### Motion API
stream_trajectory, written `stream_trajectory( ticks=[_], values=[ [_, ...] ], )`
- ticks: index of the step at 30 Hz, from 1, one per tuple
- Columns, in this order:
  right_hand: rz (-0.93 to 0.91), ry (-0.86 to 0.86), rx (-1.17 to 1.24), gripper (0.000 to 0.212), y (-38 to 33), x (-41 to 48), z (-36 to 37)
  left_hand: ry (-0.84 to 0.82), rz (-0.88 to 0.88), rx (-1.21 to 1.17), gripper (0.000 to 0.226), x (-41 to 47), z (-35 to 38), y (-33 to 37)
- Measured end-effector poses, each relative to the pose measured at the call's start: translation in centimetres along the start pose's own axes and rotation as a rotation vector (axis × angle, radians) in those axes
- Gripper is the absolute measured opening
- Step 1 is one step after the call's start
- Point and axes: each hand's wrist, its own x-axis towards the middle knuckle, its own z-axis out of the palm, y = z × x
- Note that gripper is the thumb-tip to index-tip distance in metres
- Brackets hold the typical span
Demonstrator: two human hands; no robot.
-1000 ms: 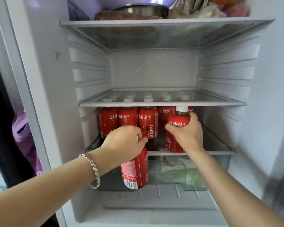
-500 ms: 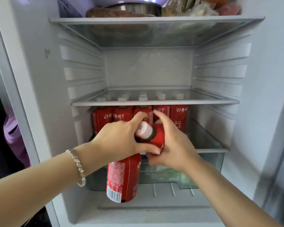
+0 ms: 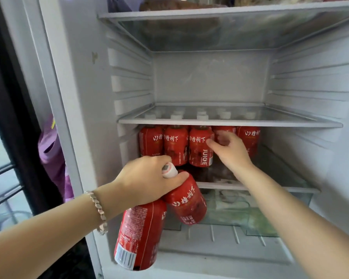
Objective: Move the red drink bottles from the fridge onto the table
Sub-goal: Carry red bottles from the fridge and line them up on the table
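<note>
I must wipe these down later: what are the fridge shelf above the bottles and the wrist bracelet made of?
Shelf: clear glass, apparently, with a white plastic-looking front edge; bottle caps show through it. Bracelet: shiny silvery links, probably metal.

You are standing at an open household fridge (image 3: 85,97), so likely a home. Evidence: cooked food and bagged groceries on the top shelf (image 3: 220,12), greens in the crisper drawer (image 3: 258,216), purple cloth (image 3: 52,158) hanging far left.
</note>
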Motion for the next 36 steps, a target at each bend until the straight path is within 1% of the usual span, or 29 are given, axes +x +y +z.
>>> stream_trajectory(
  ticks=[3,6,9,11,13,18,21,23,25,28,30,32,33,36],
  values=[
    [0.097,-0.05,0.057,0.07,0.4,2.8,2.8,-0.029,-0.01,0.043,0.041,-0.1,0.0,-0.5],
    [0.08,0.032,0.003,0.077,0.7,3.9,4.6,-0.044,-0.008,0.088,0.041,-0.3,0.0,-0.9],
    [0.024,0.131,-0.11,0.071,0.5,2.7,5.0,-0.045,-0.002,0.111,0.041,-0.4,0.0,-1.0],
    [0.012,0.162,-0.162,0.068,0.3,1.4,4.5,-0.043,0.011,0.123,0.042,-0.4,0.0,-1.0],
    [0.017,0.181,-0.197,0.07,0.3,0.2,3.5,-0.038,0.022,0.113,0.042,-0.3,0.0,-0.9],
    [0.065,0.254,-0.146,0.066,0.0,-2.9,0.7,-0.058,0.055,0.113,0.045,-0.1,0.3,-0.4],
    [0.057,0.229,-0.153,0.059,-0.4,-3.9,-0.6,-0.069,0.073,0.122,0.047,-0.1,0.6,-0.1],
    [0.067,0.217,-0.151,0.057,-0.8,-3.9,-1.1,-0.076,0.087,0.121,0.048,-0.1,0.8,0.2],
    [0.079,0.259,-0.167,0.054,-1.5,-3.6,-1.1,-0.075,0.103,0.119,0.049,0.0,1.0,0.5],
    [0.021,0.358,-0.406,0.046,-2.6,-3.4,-0.9,-0.067,0.117,0.115,0.048,0.0,1.1,0.9],
    [-0.056,0.376,-0.5,0.04,-3.0,-3.9,-1.1,-0.067,0.127,0.112,0.048,0.0,1.0,0.9],
    [-0.137,0.358,-0.529,0.031,-3.2,-4.3,-1.7,-0.072,0.143,0.117,0.047,-0.1,0.8,1.0],
    [-0.145,0.334,-0.555,0.028,-3.5,-4.7,-1.9,-0.074,0.154,0.123,0.047,-0.2,0.8,0.9],
    [-0.198,0.268,-0.705,0.026,-4.7,-5.6,-2.5,-0.08,0.203,0.181,0.045,-0.7,0.6,1.0]
  ],
)
